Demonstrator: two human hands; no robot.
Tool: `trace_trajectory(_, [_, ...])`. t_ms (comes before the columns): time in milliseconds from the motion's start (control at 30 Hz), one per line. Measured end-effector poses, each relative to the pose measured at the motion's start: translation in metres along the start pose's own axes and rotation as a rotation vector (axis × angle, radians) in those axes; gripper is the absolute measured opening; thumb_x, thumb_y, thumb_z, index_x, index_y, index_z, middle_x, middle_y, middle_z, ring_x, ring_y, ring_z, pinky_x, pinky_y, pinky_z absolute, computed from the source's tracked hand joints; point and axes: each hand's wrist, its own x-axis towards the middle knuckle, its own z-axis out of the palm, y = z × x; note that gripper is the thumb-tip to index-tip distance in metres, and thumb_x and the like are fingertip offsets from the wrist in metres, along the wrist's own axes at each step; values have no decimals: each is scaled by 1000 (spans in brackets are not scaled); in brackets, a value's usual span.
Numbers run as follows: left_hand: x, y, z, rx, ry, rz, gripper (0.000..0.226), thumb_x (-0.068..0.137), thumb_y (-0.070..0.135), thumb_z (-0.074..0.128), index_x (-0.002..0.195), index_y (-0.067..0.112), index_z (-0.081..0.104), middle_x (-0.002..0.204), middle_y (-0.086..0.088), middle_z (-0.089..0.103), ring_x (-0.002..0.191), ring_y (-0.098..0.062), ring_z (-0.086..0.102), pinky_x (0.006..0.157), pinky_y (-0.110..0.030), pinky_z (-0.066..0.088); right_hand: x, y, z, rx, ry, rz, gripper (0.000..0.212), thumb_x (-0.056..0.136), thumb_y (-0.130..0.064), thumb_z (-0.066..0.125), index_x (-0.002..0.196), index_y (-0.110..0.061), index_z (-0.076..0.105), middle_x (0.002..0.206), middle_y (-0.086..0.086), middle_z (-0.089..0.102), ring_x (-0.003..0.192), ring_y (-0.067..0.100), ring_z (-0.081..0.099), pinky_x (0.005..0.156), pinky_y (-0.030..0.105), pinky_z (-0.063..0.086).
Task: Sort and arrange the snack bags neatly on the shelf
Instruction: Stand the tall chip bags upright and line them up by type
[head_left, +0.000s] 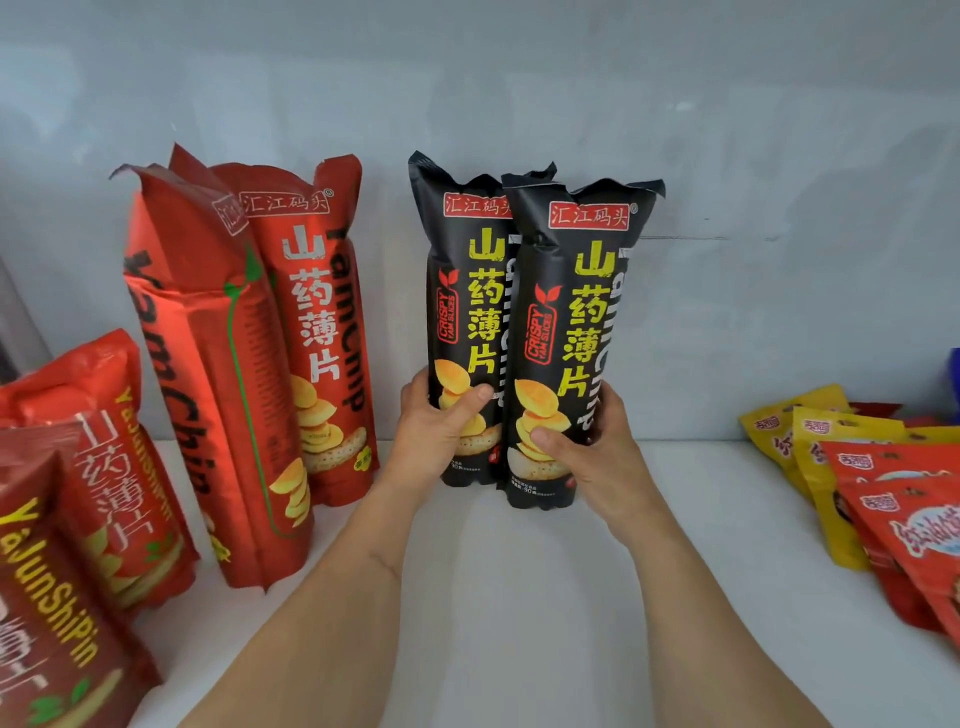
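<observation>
Matte black film, crinkled at the top seals — I count two tall tube-shaped black bags, left black bag (462, 312) and right black bag (566, 343), upright and touching on the white shelf (519, 597). Left hand (441, 431) and right hand (587, 441) curl round their bases, one each. Two glossy tall red bags (249, 364) stand left; flat yellow and red pouches (857, 478) lie right — number unclear.

Two black bags (519, 332) of yam chips stand upright and touching at the middle of the white shelf (519, 597), the right one slightly nearer. To their left, tall red bags (249, 353) lean together, perhaps three. Shorter red bags (78, 519) lie at the far left. Yellow and red packets (872, 493) overlap flat at the right edge.
</observation>
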Motion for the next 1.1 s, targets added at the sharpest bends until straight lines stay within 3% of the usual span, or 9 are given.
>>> trace_trajectory(133, [-6,3,5,-80,9,-2,55,73,42,85,119,36,55,113,8,71,106,-14,68,79,-27,57,-2,0,-9,-50,50,-17,84,62,-33,91,131,-42,43,116,-21,67,110,5,64,90,38,57])
trace_trajectory(233, [-16,5,2,-92,10,-9,52,74,39,85,118,35,57,109,9,74,105,-16,69,87,-37,57,1,1,-18,-86,107,-27,81,67,-32,89,133,-42,42,116,-23,66,109,4,64,94,42,55])
trace_trajectory(367, [-38,14,-3,-157,-21,-34,67,65,38,82,126,27,56,111,5,74,102,-17,71,78,-35,59,3,5,-29,-78,73,-22,79,71,-27,87,134,-43,41,116,-25,65,107,-2,62,93,33,53])
trace_trajectory(500, [-57,18,-2,-213,-48,-31,55,70,23,79,120,21,57,104,5,76,94,-16,74,66,-31,60,2,7,-36,-79,65,-7,76,74,-30,85,136,-35,43,119,-18,64,111,6,62,90,27,51])
trace_trajectory(600, [-70,21,-1,-187,-21,-27,55,69,28,79,119,24,57,105,7,76,98,-14,73,71,-27,59,5,3,-38,-129,88,-53,64,73,-29,86,119,-48,46,115,-21,62,107,1,61,82,21,48])
trace_trajectory(667, [-76,21,-1,-176,-8,-26,61,65,33,80,121,25,57,110,5,75,103,-17,71,78,-30,58,10,2,-40,-163,103,-84,59,71,-31,87,107,-54,47,114,-19,63,106,5,63,84,27,53])
trace_trajectory(833, [-87,23,7,-211,12,-14,42,82,11,73,120,19,58,108,0,74,92,-15,74,63,-28,60,15,2,-50,-224,111,-73,51,72,-36,86,102,-50,47,109,-19,63,104,12,63,88,44,56])
trace_trajectory(1033, [-93,21,15,-177,11,-1,63,71,30,82,128,24,56,116,3,73,106,-16,70,76,-26,57,16,-1,-52,-239,85,-45,70,62,-59,81,120,-44,47,121,-9,60,109,16,62,86,52,57])
trace_trajectory(1100, [-96,20,20,-180,1,5,62,71,30,81,128,24,55,114,5,74,104,-13,71,74,-22,57,13,0,-53,-220,54,-47,71,64,-64,79,123,-45,46,125,-8,57,113,18,60,89,52,56])
